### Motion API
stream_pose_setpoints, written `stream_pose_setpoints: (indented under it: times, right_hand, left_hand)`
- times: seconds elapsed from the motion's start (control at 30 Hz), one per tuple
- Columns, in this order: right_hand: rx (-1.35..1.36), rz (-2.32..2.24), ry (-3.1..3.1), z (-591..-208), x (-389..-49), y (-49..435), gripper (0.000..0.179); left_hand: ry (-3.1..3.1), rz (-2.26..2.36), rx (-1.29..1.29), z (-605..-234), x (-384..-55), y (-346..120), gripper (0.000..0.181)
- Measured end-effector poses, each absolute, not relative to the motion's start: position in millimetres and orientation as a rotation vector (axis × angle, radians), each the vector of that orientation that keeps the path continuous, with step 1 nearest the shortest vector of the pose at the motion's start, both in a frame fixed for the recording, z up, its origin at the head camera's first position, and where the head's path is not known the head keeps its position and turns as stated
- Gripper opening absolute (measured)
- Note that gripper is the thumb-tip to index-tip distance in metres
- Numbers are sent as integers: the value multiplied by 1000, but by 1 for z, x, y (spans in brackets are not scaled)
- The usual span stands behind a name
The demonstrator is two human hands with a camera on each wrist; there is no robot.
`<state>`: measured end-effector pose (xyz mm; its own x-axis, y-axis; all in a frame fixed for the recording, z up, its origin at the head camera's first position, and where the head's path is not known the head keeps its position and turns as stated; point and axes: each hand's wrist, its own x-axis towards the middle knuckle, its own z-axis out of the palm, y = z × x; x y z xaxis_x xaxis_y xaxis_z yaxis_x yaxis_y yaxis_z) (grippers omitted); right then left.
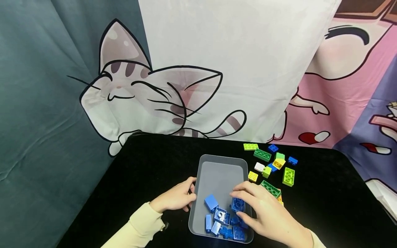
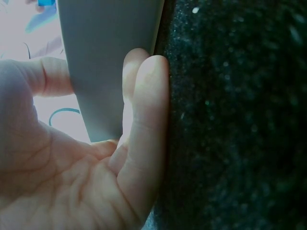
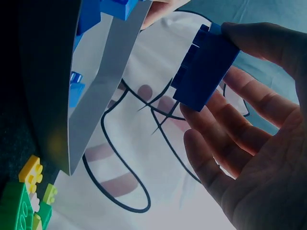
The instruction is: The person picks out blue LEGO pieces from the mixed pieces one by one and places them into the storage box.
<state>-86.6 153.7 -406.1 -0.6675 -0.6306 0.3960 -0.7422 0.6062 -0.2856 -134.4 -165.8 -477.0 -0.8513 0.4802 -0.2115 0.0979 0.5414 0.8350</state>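
A grey tray (image 1: 221,172) stands on the black table with several blue bricks (image 1: 220,215) in its near half. At its left side is my left hand (image 1: 176,197). In the left wrist view the thumb touches the upper edge of the tray wall (image 2: 103,72) and the fingers (image 2: 151,96) lie along its lower edge. My right hand (image 1: 263,213) is over the tray's right side, pinching a blue toy brick (image 3: 204,67) between thumb and fingers. The right wrist view shows the brick apart from the tray, its studs facing the tray.
Right of the tray lies a loose group of bricks, among them a dark green one (image 1: 262,155), a lime one (image 1: 288,177), a yellow one (image 1: 253,176) and a white one (image 1: 259,167). A printed cloth (image 1: 173,100) hangs behind the table.
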Motion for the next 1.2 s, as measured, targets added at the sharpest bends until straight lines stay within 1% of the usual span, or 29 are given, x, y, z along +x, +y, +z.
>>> stream_pose_setpoints:
  times: [0.03,0.1,0.27,0.37,0.67,0.87,1.03,1.2]
  right_hand:
    - [1132,639,-2586,-406,-86,153,53]
    - [1134,631,-2625,-406,-84,153,61]
    - [1132,628,-2784,-406,-78,153,101]
    - [1126,633,-2840,-407,-77,153,112]
    - [1117,607,-2767,-413,-85,159,117]
    - [1100,593,-2745,-415,-94,168,117]
    - [1074,582,-2756,-414,-102,181,115]
    - [1048,553,-2764,-410,-114,196,107]
  left_hand:
    - [2364,1242,471,-477,-134,-166,62]
    - [2362,1244,471,-478,-135,-166,62]
    - [2360,1253,471,-478,-135,-166,63]
    - [2365,1248,470,-478,-135,-166,64]
    - [2362,1241,465,-479,-135,-166,65]
    - [2346,1253,470,-479,-134,-166,65]
    - [2349,1253,468,-477,-133,-166,65]
    - [2350,1256,469,-478,-134,-166,65]
